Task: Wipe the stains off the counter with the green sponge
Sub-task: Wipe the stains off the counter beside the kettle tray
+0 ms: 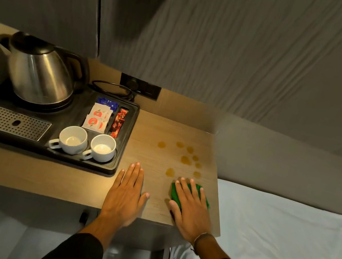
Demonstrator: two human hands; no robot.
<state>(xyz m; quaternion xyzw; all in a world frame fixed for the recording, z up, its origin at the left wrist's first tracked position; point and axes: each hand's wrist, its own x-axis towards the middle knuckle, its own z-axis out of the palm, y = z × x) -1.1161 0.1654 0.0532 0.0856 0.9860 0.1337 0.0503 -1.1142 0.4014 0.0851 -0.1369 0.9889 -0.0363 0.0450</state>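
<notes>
A black tray (125,144) sits on the left, with a steel kettle (40,74) standing at its back corner and a perforated metal drip grate (13,125) in front of that. Two white cups (87,145) stand side by side at the tray's near edge, both upright. Behind them lie tea sachets (97,119), a blue packet (107,103) and red sticks (118,122). A black cord (113,88) loops toward the wall socket (140,86). White bedding (283,240) lies to the right.

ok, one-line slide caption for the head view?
Right hand presses green sponge flat near amber stains on counter; left hand rests beside tray.
</notes>
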